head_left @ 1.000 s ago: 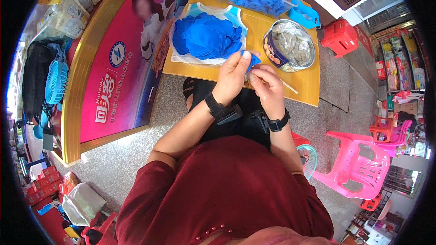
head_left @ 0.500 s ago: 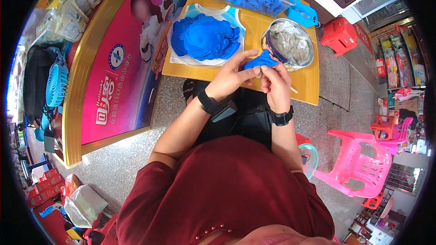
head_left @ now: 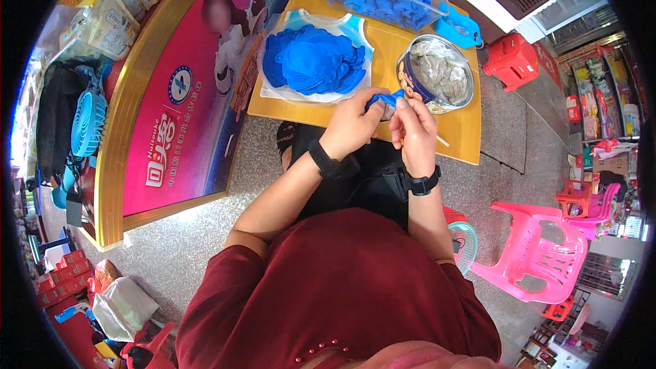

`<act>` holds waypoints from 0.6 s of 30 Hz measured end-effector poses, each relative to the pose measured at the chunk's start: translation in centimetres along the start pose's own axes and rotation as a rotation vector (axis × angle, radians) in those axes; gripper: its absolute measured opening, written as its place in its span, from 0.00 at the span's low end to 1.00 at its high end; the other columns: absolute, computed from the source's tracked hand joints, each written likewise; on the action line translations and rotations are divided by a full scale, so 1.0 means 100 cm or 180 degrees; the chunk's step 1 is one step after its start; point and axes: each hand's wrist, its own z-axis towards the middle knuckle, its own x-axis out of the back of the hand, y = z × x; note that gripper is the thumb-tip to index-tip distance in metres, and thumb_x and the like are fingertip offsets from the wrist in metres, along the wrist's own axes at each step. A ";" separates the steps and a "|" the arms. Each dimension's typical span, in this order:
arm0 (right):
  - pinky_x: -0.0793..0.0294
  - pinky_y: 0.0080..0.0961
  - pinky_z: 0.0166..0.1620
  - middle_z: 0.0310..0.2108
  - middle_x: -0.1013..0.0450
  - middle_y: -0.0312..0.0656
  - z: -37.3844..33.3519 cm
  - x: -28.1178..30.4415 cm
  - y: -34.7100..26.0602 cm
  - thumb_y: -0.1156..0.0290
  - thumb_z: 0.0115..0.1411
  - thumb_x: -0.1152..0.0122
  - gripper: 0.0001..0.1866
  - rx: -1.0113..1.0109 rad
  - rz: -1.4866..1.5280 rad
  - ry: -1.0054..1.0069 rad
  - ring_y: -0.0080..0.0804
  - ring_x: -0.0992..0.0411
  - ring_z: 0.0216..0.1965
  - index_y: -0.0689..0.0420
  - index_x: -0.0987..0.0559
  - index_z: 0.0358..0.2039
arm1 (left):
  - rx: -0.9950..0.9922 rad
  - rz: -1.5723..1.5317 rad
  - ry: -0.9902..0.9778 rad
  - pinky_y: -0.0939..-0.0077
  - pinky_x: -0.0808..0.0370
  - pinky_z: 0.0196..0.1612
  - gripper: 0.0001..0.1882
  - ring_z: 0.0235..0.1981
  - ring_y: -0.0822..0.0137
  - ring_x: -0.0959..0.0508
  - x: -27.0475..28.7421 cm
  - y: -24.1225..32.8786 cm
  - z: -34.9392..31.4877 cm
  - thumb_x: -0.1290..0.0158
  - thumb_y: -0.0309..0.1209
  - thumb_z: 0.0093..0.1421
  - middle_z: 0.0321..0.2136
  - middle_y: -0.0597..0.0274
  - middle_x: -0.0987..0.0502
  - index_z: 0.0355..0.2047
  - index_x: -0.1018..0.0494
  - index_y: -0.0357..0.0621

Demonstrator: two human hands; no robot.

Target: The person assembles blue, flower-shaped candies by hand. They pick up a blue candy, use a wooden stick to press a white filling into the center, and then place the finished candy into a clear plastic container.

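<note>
Just over the near edge of the yellow table (head_left: 383,34), my two hands meet around a small blue piece of cloth-like material (head_left: 391,98). My left hand (head_left: 354,123) pinches its left side between thumb and fingers. My right hand (head_left: 415,128) closes on its right side, fingertips together; a small pale bit shows between the hands, too small to name. Beyond my left hand, a heap of similar thin blue pieces (head_left: 314,58) lies on a white and light-blue sheet (head_left: 352,26). Right beside my right hand stands a round tin (head_left: 414,87) of greyish-beige pieces in clear plastic.
At the table's far side sits a clear plastic bin (head_left: 437,14) of blue pieces, with a bright blue plastic holder (head_left: 459,30) beside it. A thin white stick (head_left: 443,141) lies near the table's right corner. A red stool (head_left: 511,61) and a pink chair (head_left: 543,253) stand rightward.
Both hands have drawn slightly nearer to me. The blue piece, spread and peaked before, is now bunched lower between my fingers, and my left fingers have curled in.
</note>
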 end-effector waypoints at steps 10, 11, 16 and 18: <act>0.39 0.12 0.18 0.27 0.29 0.34 -0.002 -0.002 0.007 0.70 0.63 0.40 0.07 0.0417 -0.0252 -0.0069 0.13 0.36 0.19 0.57 0.28 0.37 | -0.0254 -0.1045 0.0015 0.84 0.26 0.28 0.19 0.25 0.78 0.27 -0.005 -0.013 0.005 0.57 0.34 0.70 0.34 0.66 0.25 0.57 0.31 0.40; 0.40 0.12 0.18 0.27 0.29 0.34 -0.002 -0.002 0.010 0.71 0.63 0.40 0.07 0.0411 -0.0297 -0.0045 0.14 0.36 0.19 0.57 0.28 0.38 | -0.0277 -0.0945 0.0076 0.84 0.26 0.29 0.19 0.27 0.78 0.27 -0.007 -0.010 0.002 0.57 0.34 0.70 0.34 0.66 0.25 0.57 0.31 0.40; 0.38 0.12 0.18 0.29 0.28 0.34 0.004 -0.005 0.011 0.73 0.62 0.40 0.08 0.0378 0.0194 -0.0078 0.15 0.34 0.20 0.57 0.29 0.38 | -0.0909 -0.0124 0.0336 0.81 0.25 0.39 0.18 0.37 0.74 0.24 -0.013 -0.015 0.001 0.55 0.32 0.70 0.44 0.58 0.24 0.57 0.31 0.40; 0.38 0.13 0.18 0.28 0.29 0.34 0.006 -0.008 0.010 0.74 0.62 0.42 0.06 0.0404 0.0275 0.0025 0.15 0.35 0.19 0.56 0.29 0.38 | -0.1621 0.0463 0.0675 0.79 0.26 0.44 0.18 0.41 0.72 0.24 -0.020 -0.025 0.004 0.54 0.31 0.69 0.50 0.53 0.25 0.56 0.30 0.39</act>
